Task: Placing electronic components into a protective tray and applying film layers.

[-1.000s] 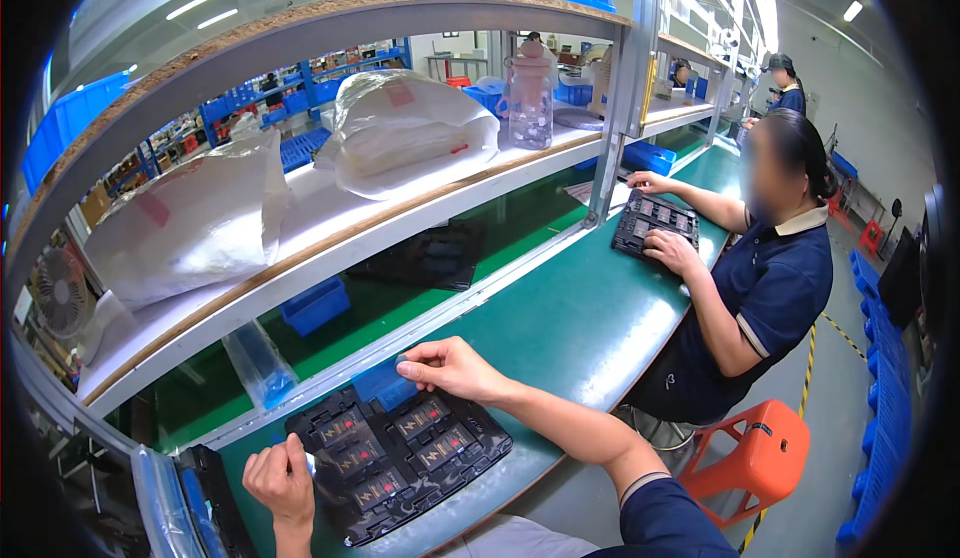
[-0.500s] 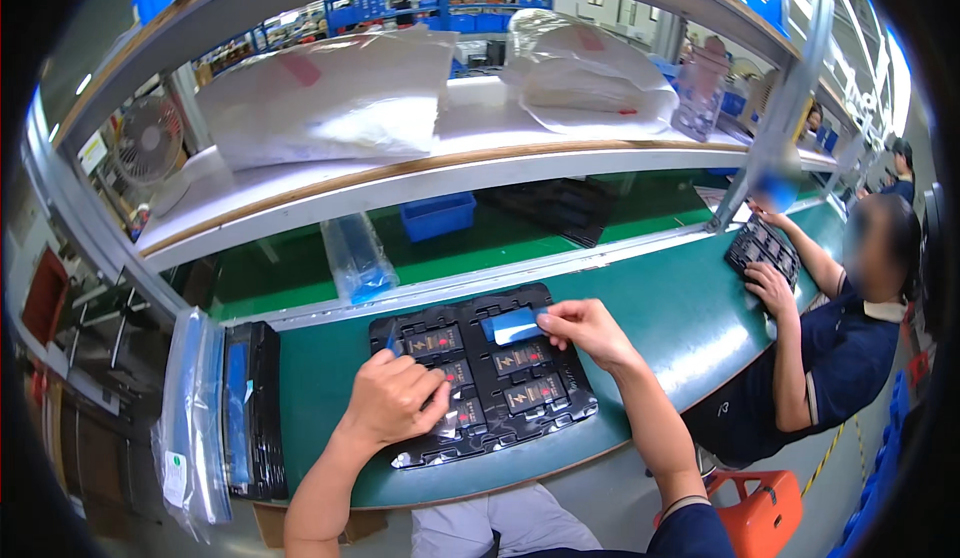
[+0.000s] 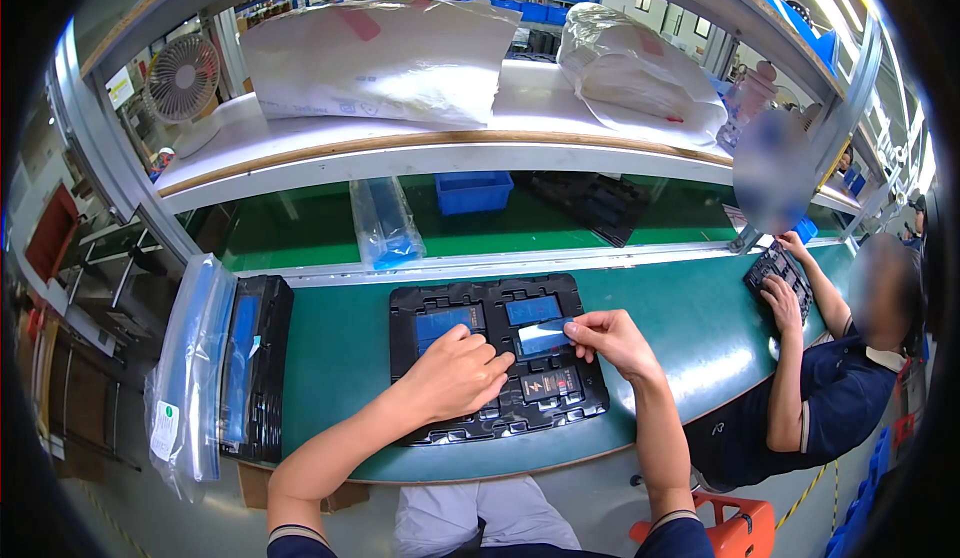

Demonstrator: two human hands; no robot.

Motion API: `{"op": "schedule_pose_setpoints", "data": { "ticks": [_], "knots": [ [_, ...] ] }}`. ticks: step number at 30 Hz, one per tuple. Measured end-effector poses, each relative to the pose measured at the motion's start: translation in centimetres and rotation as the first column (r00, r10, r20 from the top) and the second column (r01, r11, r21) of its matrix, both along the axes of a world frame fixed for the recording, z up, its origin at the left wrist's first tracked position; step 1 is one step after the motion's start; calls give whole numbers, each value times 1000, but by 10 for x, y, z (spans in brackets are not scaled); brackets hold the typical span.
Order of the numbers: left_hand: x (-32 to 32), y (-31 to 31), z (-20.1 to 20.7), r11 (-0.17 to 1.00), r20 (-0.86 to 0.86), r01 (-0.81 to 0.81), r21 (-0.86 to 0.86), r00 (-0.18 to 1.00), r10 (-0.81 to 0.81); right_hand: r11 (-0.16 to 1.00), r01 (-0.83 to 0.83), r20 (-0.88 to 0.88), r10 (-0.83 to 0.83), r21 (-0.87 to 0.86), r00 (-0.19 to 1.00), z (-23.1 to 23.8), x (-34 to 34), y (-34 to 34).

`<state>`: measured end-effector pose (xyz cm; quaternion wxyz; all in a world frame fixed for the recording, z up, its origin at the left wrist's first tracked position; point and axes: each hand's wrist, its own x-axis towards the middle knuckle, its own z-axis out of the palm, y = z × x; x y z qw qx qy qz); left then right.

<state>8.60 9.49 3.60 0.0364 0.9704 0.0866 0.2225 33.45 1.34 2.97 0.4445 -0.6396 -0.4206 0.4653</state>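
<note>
A black moulded tray (image 3: 402, 300) lies on the green bench, with flat black packs that look like batteries in its compartments. One pack (image 3: 548, 385), marked with a lightning bolt, shows at the lower right of the tray. Blue film pieces cover the upper left compartment (image 3: 440, 324) and the upper right one (image 3: 533, 310). My right hand (image 3: 612, 341) pinches the right end of a shiny blue film (image 3: 543, 337) over the middle right compartment. My left hand (image 3: 455, 376) is closed above the tray's left column; its palm hides whatever is in its fingers.
At left stand black trays (image 3: 265, 378) and a clear plastic bag (image 3: 180, 368) with blue sheets. Beyond the metal rail are a plastic bag (image 3: 385, 223) and blue bin (image 3: 473, 193). A shelf (image 3: 450, 153) spans above. A co-worker (image 3: 830, 388) handles another tray at right.
My right hand has brought a blue film to the middle right compartment, below the covered upper one. My left hand has moved down the left column, and blue film now covers the upper left compartment.
</note>
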Motion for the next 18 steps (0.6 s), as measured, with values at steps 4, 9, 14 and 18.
{"op": "schedule_pose_setpoints", "data": {
  "ticks": [4, 9, 14, 18],
  "knots": [
    [6, 3, -5, 999, -177, -42, 11, 983, 43, 1000, 26, -30, -26, 18, 999, -5, -3, -5],
    [8, -6, -11, 996, -198, -89, 20, 976, 91, 998, 57, -94, -55, 24, 994, -4, -3, -5],
    [4, -8, -15, 992, -179, -122, 28, 976, 125, 999, 43, 34, -43, -6, 998, -2, -7, -2],
    [3, -10, -14, 989, -189, -145, 15, 971, 145, 999, 32, 123, -30, -10, 992, -4, -11, 1]
  ]
}}
